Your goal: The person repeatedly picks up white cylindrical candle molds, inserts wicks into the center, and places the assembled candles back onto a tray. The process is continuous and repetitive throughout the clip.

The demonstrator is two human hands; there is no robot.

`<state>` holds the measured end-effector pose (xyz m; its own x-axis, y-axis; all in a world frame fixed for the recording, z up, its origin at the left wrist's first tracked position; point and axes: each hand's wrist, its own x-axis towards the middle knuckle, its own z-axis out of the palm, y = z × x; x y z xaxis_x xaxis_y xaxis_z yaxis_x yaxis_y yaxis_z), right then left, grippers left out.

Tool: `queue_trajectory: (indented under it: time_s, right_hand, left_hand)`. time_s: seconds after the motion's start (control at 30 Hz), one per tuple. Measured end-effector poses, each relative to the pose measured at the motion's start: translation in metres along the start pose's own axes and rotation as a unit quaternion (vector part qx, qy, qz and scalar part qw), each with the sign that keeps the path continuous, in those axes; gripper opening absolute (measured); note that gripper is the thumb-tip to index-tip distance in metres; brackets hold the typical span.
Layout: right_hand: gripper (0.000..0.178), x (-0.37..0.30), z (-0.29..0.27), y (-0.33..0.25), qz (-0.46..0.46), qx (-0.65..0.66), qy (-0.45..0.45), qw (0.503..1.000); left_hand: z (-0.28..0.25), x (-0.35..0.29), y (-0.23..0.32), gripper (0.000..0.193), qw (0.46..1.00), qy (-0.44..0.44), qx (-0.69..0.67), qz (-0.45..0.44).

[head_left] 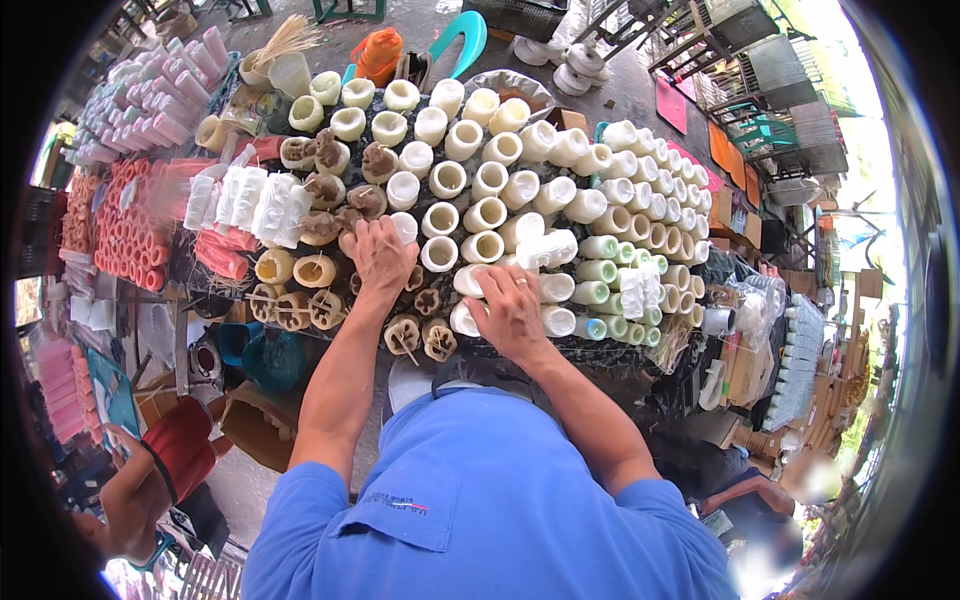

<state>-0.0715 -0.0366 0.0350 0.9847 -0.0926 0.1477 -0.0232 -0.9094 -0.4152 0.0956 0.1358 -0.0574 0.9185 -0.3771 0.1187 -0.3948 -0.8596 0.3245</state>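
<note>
Hollow wax cylinders in cream and white [441, 250] stand in rows on a long table in front of me. My left hand [380, 258] reaches over the middle-left of the rows with its fingers curled down, beside a white cylinder [403, 228] and lumpy brown pieces [367, 200]. Whatever lies under those fingertips is hidden. To the right, my right hand [512, 310], with a ring on one finger, rests over cream cylinders lying at the near edge [557, 321]; its thumb and fingers are apart. Brown flower-shaped hollow pieces [438, 340] lie between my forearms.
Pink tubes [135, 215] and white wrapped bundles [262, 208] fill the left side. Pale green cylinders [597, 271] and more cream ones lie right. A teal chair [462, 42] stands beyond the table. Another person in red shorts [180, 440] is at lower left.
</note>
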Motion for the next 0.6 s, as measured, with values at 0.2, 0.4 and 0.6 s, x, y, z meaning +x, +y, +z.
queue_trajectory:
  time_s: [0.2,0.4,0.6]
  right_hand:
    - [0.035,-0.054,-0.023,0.009,0.088,0.042,0.0,0.995]
    - [0.031,-0.095,-0.029,0.018,0.267,0.277,-0.017,0.923]
    - [0.04,-0.131,-0.029,0.037,0.398,0.565,0.127,0.712]
  left_hand:
    - [-0.056,-0.006,0.013,0.055,0.984,0.079,-0.161,-0.023]
    - [-0.114,-0.04,0.052,0.075,0.884,-0.06,-0.463,0.002]
    - [-0.083,-0.074,0.142,0.079,0.752,-0.377,-0.536,0.071]
